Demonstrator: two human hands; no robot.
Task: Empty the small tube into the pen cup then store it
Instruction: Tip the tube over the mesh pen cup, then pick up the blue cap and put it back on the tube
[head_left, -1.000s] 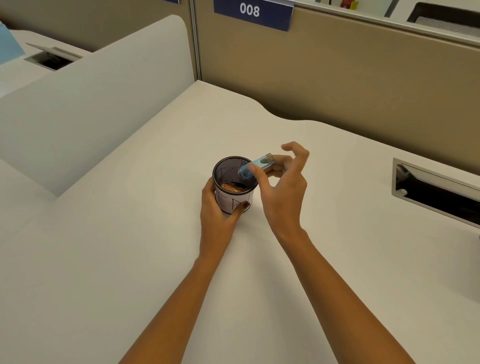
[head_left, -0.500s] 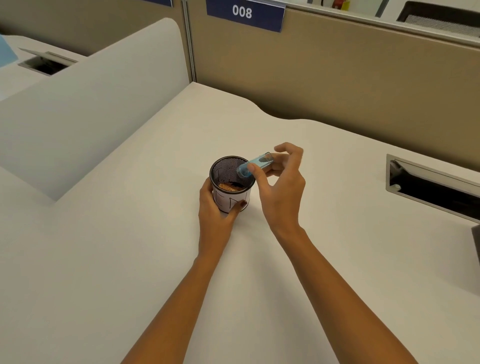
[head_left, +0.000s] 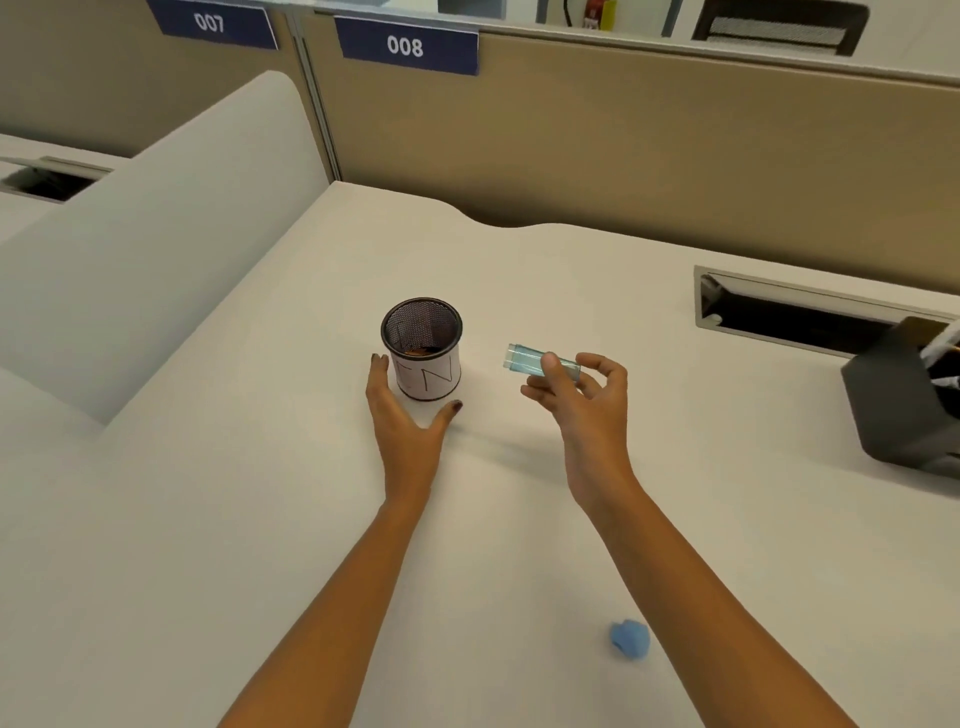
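Note:
A black mesh pen cup with a white paper label stands upright on the desk, with something orange-brown at its bottom. My left hand lies open just in front of the cup, fingers spread to either side of its base and apart from it. To the right of the cup, my right hand pinches a small clear blue tube, held roughly level above the desk with its open end toward the cup. A blue cap lies on the desk near my right forearm.
A black desk organiser with white items stands at the right edge. A recessed cable slot is set in the desk behind it. Tan partition walls close the back, and a white divider rises on the left.
My right hand has drawn the tube away from the cup's mouth to the right and levelled it. My left hand has let go of the cup and opened.

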